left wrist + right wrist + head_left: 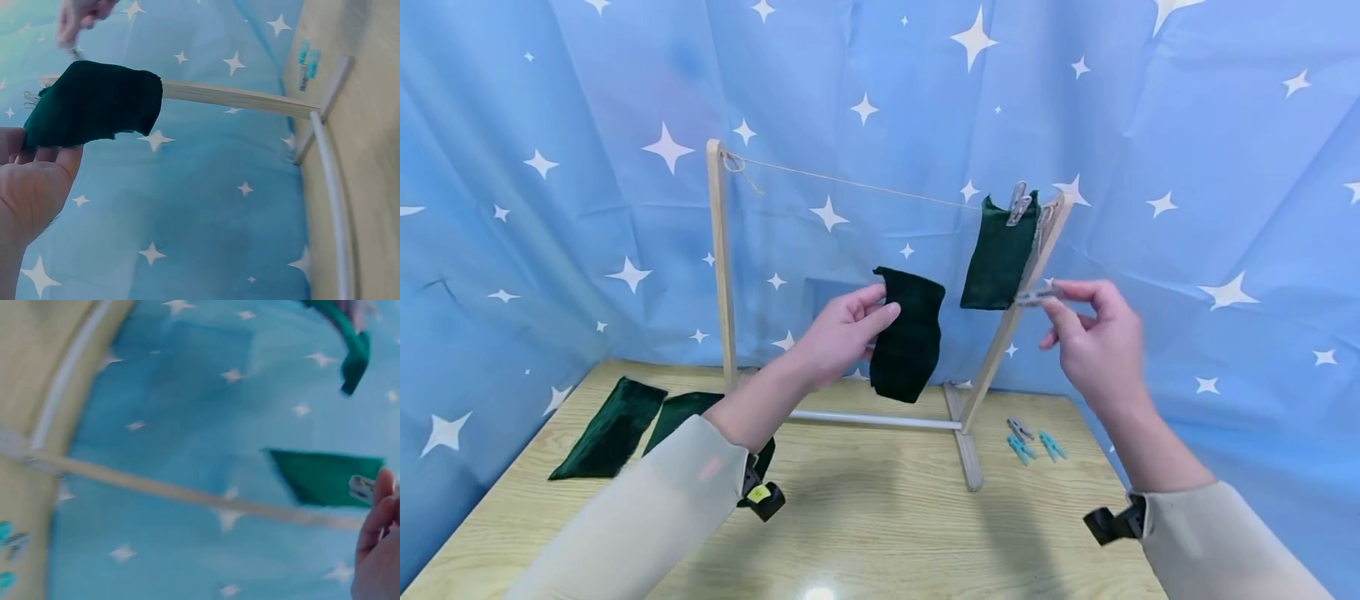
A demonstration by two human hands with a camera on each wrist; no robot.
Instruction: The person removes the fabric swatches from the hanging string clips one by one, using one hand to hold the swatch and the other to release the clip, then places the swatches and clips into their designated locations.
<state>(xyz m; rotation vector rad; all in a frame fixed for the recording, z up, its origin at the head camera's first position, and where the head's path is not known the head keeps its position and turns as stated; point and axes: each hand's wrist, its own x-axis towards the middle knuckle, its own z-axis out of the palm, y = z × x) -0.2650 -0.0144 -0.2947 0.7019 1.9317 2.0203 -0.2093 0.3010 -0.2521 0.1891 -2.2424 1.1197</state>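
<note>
In the head view, pinching a green cloth (910,337) by its left edge with the left hand (838,333), showing below the line (850,179) — and pinching a grey peg (1036,297) with the right hand (1099,342), near a hung cloth (998,258). In the left wrist view, gripping the cloth's edge, clear of the table (375,169). In the right wrist view, pinching the peg — overlapping the hung cloth from there.
</note>
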